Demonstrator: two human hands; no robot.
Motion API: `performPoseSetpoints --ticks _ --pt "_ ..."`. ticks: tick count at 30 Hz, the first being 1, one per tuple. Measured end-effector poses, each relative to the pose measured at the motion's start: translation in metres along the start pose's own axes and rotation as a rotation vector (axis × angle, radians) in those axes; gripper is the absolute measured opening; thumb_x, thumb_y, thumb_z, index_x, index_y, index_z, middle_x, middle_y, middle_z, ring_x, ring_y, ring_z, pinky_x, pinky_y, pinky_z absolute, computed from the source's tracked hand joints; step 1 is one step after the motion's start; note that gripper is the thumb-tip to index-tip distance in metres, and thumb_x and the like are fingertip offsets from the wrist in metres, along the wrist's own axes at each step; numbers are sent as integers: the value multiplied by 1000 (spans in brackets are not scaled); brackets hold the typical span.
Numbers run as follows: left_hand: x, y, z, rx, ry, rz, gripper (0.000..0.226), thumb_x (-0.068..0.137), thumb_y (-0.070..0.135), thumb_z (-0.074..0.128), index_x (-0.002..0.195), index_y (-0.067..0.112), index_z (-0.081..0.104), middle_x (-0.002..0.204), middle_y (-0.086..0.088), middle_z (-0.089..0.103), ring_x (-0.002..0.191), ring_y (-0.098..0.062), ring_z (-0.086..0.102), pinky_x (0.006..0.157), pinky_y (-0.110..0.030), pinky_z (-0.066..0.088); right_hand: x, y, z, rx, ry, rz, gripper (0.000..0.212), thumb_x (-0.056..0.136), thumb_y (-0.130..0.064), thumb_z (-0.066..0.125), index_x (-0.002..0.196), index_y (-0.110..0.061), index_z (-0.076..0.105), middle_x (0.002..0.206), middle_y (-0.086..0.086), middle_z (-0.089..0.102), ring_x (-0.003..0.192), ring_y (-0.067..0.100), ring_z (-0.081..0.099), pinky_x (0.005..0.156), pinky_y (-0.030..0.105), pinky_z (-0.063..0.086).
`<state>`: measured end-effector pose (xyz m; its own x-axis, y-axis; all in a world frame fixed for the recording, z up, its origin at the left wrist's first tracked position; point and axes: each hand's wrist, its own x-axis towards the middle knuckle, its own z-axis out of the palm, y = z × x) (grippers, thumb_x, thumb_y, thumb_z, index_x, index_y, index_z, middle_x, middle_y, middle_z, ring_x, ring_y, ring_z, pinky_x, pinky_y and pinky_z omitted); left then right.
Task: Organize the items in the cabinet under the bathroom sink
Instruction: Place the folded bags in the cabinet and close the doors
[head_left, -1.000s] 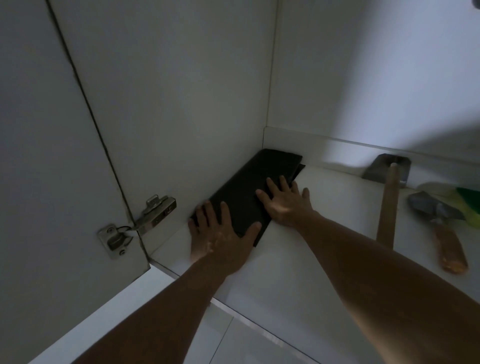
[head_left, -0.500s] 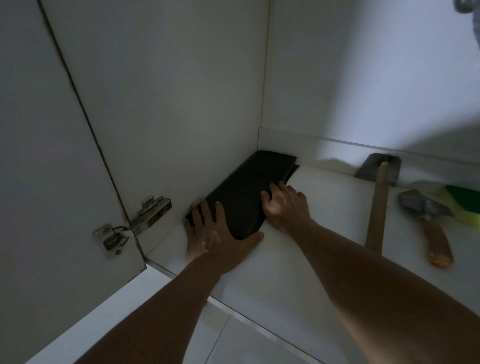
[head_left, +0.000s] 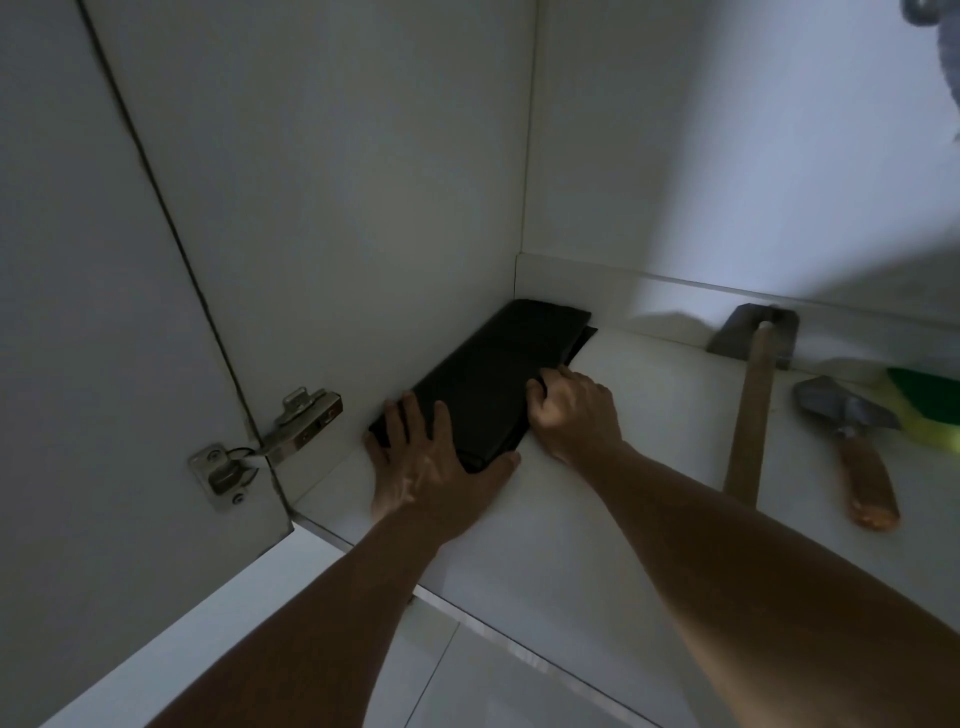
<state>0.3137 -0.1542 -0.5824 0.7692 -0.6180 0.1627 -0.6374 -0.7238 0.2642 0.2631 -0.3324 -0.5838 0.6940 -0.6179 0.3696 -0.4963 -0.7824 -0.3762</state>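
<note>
Since the earlier frames the right hand (head_left: 574, 410) has slid off the top of the black folded stack (head_left: 488, 384) to its right long edge, with the fingers now curled in against that edge rather than spread flat on it. Its grip reads as a loose clench pressed to the side of the stack; whether the fingertips hook under the edge cannot be told in the dim light. The left hand (head_left: 431, 462) has kept its place at the near end of the stack, palm down and released, fingers spread over the near left corner and the thumb stretched along the near short edge on the cabinet floor (head_left: 597, 519). The stack lies flat in the back left corner of the cabinet, its left long edge close along the left side wall (head_left: 337, 208) and its far end near the low back ledge (head_left: 649, 299); a lower layer peeks out at the far right corner. At the front left, a metal hinge (head_left: 270, 441) joins the side wall to the open door (head_left: 78, 312). Well apart from the stack to the right, a hammer (head_left: 748, 410) lies with its head toward the back and its wooden handle toward the front. Just right of it lies a small trowel (head_left: 852, 441) with a wooden handle, and a green and yellow sponge (head_left: 930, 415) touches the right edge of view.
</note>
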Motion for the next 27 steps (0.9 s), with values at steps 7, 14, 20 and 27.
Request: performPoseSetpoints --ticks 7,14,20,27 --pt "-1 -2 -2 91 -36 24 84 90 73 23 155 23 9 162 -14 -4 148 -33 -7 118 -56 -2 -3 0 -4 -44 -78 8 28 103 -31 34 90 -16 54 84 4 56 85 25 54 89 42 42" --pt "-3 0 -3 102 3 34 91 84 76 12 155 19 11 162 -14 1 148 -33 -1 118 -55 2 -8 -3 -13 -74 -249 5 45 106 -33 29 141 -8 43 140 14 50 130 32 43 112 49 29" --pt "-26 9 -7 199 -99 129 86 92 71 17 156 18 -3 160 -13 -19 148 -31 -16 117 -56 -9 -40 -10 -46 -106 -420 -24 34 101 -22 37 127 -7 53 128 13 54 119 28 48 104 42 37" --pt "-74 30 -41 260 -242 164 80 94 68 22 156 18 6 161 -13 -17 148 -31 -14 117 -59 -2 -89 -13 -121 -7 -411 -5 24 86 -4 47 64 -11 43 77 8 52 75 25 55 64 31 42"
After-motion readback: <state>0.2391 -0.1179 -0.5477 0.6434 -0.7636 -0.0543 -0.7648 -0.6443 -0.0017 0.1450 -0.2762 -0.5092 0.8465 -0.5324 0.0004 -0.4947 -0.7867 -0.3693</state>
